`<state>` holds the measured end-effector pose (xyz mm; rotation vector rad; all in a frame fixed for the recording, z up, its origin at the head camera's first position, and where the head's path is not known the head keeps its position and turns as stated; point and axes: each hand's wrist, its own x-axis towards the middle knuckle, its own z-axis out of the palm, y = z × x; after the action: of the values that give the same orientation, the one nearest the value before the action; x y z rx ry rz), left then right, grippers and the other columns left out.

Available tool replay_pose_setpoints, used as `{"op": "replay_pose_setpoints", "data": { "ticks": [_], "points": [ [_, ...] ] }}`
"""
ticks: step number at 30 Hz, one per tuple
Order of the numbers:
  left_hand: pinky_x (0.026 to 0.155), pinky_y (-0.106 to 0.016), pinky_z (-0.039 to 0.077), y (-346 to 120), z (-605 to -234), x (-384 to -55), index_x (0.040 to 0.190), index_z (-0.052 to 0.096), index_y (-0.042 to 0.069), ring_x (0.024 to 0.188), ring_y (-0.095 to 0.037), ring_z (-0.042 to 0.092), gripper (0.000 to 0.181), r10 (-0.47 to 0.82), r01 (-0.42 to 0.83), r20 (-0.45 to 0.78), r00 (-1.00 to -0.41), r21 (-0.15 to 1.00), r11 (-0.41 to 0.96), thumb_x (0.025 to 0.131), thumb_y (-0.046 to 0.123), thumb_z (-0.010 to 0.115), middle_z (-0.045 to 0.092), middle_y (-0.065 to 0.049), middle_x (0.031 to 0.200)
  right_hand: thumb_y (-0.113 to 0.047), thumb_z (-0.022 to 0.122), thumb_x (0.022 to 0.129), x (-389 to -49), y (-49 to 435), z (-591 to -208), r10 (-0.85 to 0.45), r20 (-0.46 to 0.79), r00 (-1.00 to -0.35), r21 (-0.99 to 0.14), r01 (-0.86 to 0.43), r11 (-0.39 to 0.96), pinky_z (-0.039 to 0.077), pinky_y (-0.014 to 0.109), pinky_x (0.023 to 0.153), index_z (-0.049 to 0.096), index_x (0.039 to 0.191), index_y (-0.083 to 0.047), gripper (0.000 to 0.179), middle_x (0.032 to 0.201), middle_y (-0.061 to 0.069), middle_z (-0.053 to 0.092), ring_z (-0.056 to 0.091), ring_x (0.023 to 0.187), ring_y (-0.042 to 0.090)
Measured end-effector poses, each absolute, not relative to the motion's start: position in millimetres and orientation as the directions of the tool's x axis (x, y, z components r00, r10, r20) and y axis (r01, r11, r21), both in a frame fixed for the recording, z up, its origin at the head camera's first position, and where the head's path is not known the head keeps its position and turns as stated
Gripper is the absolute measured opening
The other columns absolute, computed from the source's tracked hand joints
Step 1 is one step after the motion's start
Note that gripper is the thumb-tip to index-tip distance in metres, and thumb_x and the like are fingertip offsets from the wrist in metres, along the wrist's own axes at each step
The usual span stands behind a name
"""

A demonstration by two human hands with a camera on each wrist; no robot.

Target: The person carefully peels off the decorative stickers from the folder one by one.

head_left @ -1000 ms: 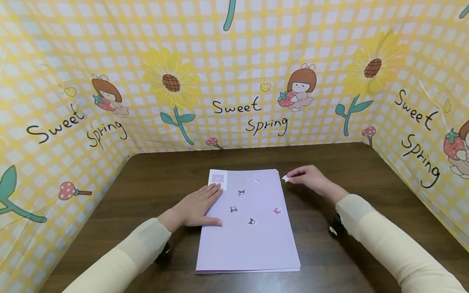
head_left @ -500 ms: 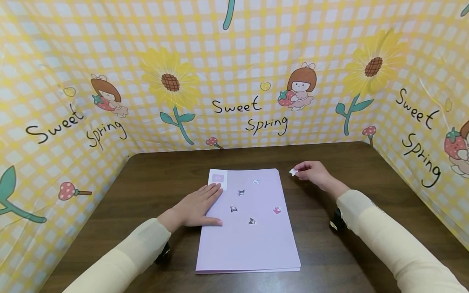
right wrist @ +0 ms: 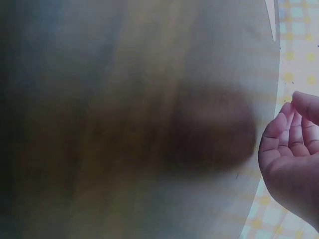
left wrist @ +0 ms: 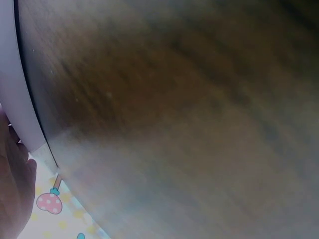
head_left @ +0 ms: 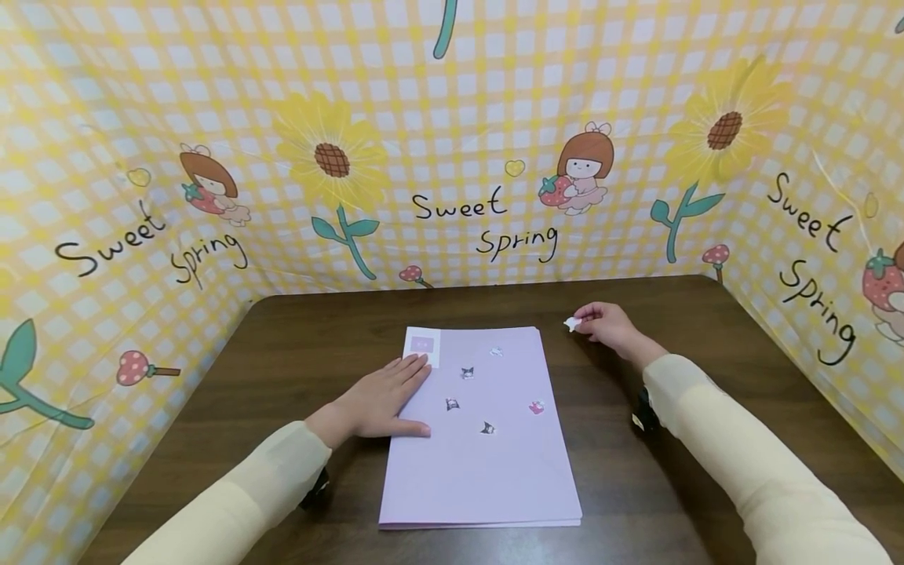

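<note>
A pale purple folder (head_left: 487, 479) lies flat on the dark wooden table, with several small cartoon stickers on its cover, among them a pink one (head_left: 537, 408) and a dark one (head_left: 488, 428). My left hand (head_left: 377, 400) rests with straight fingers on the folder's left edge, just below a white label (head_left: 433, 357) in the corner. Beyond the folder's upper right corner, my right hand (head_left: 609, 326) pinches a small white sticker (head_left: 571, 324) between thumb and fingertips, apart from the folder. In the right wrist view the right hand (right wrist: 291, 154) shows curled fingers; the sticker cannot be made out there.
The brown wooden table (head_left: 297, 337) surrounds the folder. Behind it and along both sides hangs a yellow checked cloth (head_left: 452, 125) printed with flowers and words. A dark wrist camera (head_left: 643, 414) sits beneath the right cuff.
My right hand has moved away from the folder's upper right corner, farther back and slightly right, carrying the white sticker. The left hand stays put on the folder.
</note>
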<state>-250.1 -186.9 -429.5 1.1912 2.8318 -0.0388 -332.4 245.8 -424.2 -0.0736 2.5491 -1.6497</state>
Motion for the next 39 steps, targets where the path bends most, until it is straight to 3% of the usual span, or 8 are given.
{"op": "replay_pose_setpoints", "data": {
  "ticks": [20, 39],
  "points": [
    [0.116, -0.04, 0.011, -185.3, -427.8, -248.9, 0.155, 0.02, 0.006, 0.147, -0.025, 0.007, 0.108, 0.701, 0.705, -0.093, -0.707, -0.006, 0.71, 0.082, 0.084, 0.035, 0.013, -0.011, 0.161, -0.001, 0.069, 0.087, -346.7, 245.0, -433.6, -0.104, -0.068, -0.992, -0.85, 0.003, 0.526, 0.046, 0.024, 0.061, 0.057, 0.108, 0.01, 0.026, 0.084, 0.006, 0.056, 0.05, 0.071, 0.015],
    [0.116, -0.039, 0.011, -186.0, -429.4, -250.2, 0.155, 0.02, 0.007, 0.147, -0.024, 0.006, 0.108, 0.702, 0.705, -0.086, -0.707, -0.005, 0.709, 0.081, 0.084, 0.034, 0.012, -0.01, 0.161, -0.003, 0.07, 0.086, -347.2, 243.2, -436.1, -0.135, -0.037, -0.99, -0.796, -0.053, 0.603, 0.04, 0.027, 0.065, 0.059, 0.103, 0.008, 0.024, 0.081, 0.006, 0.053, 0.047, 0.072, 0.018]
  ]
}}
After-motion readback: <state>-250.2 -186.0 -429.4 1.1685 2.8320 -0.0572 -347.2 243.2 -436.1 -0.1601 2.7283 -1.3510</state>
